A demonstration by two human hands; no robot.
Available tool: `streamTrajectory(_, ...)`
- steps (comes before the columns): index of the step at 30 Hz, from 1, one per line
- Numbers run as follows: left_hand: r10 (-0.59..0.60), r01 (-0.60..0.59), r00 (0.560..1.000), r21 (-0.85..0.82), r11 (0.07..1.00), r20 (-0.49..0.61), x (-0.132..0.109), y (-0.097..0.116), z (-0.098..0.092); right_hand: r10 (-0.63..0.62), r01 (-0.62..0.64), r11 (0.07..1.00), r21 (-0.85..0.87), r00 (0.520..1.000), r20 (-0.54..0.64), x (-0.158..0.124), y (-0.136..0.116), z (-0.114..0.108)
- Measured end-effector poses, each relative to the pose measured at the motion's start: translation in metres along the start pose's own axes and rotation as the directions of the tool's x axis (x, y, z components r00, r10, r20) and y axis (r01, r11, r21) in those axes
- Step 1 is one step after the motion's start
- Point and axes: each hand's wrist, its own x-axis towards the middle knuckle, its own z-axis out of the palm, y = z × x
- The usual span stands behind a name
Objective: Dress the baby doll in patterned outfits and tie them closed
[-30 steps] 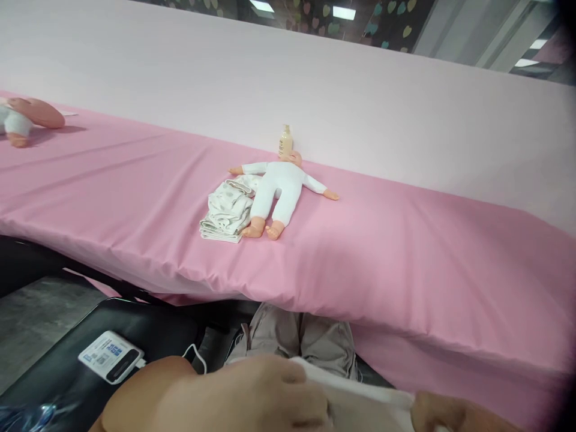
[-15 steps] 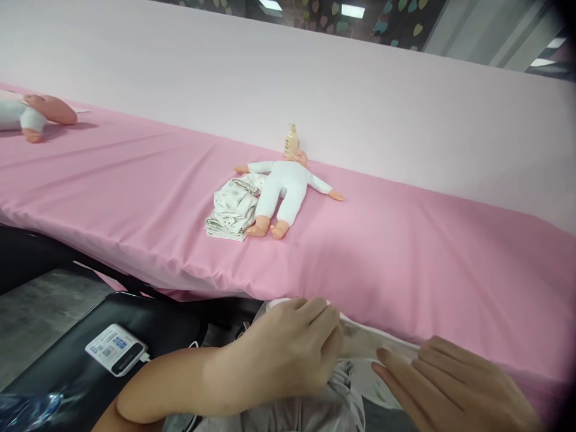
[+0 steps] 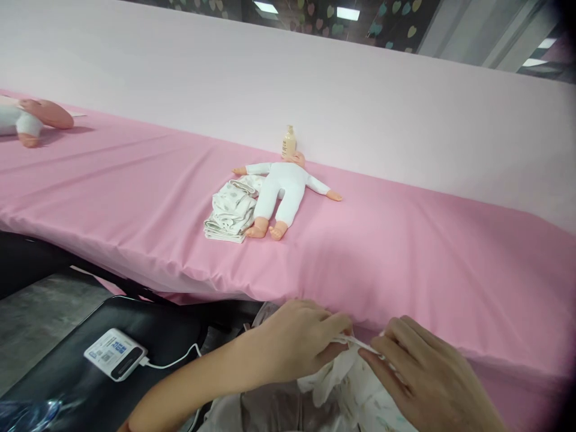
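Observation:
A thin white cloth with a faint print (image 3: 364, 390) hangs over my lap, its upper edge stretched between my two hands. My left hand (image 3: 301, 339) pinches that edge on one side, thumb against fingers. A short span away, my right hand (image 3: 418, 363) is closed on the same edge. What kind of item the cloth is I cannot tell. Beyond my hands, a baby doll in a white bodysuit (image 3: 285, 186) lies on its back with arms spread. Beside it sits a stack of folded printed cloths (image 3: 229, 213).
A pink-covered table (image 3: 396, 252) runs along the white wall. A pump bottle (image 3: 289, 143) stands behind the doll's head; another doll (image 3: 29, 125) lies far left. On a black chair (image 3: 157, 330) rests a white device (image 3: 116, 354) with a cable, near clear plastic (image 3: 29, 414).
My hands have come closer together, the right one moving left and closing on the edge. The cloth now hangs bunched below them over my lap.

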Motion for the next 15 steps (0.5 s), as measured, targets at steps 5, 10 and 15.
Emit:
streamTrajectory(5, -0.458, 0.388, 0.883, -0.705, 0.593, 0.101, -0.011, 0.013, 0.043, 0.367, -0.343, 0.92, 0.191, 0.924, -0.108, -0.015, -0.032, 0.039)
streamTrajectory(10, -0.722, 0.097, 0.679, -0.991, -0.091, 0.132, -0.018, 0.042, 0.082, 0.809, -0.685, 0.543, 0.487, 0.581, -0.085, -0.013, -0.081, 0.063)
streamTrajectory(15, -0.576, -0.043, 0.812, -0.974, -0.22, 0.094, -0.025, 0.052, 0.078, 0.848, -0.678, 0.456, 0.576, 0.528, -0.048, -0.009, -0.077, 0.044)
